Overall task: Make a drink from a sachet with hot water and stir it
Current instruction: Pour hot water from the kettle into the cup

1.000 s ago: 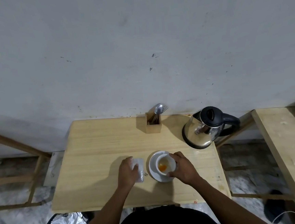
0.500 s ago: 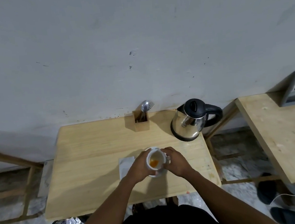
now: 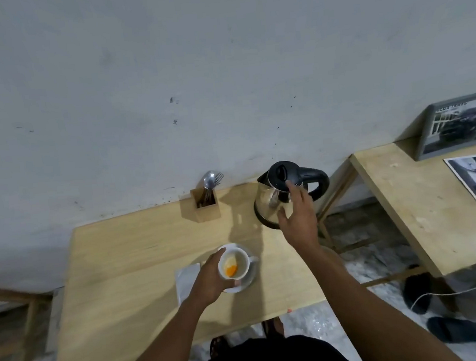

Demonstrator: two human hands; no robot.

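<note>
Cup point(image 3: 234, 267) with orange powder gripped by left hand point(image 3: 209, 280) over saucer point(image 3: 247, 281) — right hand point(image 3: 297, 218), fingers spread, at kettle point(image 3: 273, 197), bench's 1 o'clock.

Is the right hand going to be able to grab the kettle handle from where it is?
Probably yes: the right hand is open in front of the kettle, nothing lying between it and the black handle.

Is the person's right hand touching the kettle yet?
Cannot tell. In the head view the open right hand lies over the kettle, fingertips near its black lid, but hand and kettle overlap, so neither contact nor a gap shows plainly.
</note>
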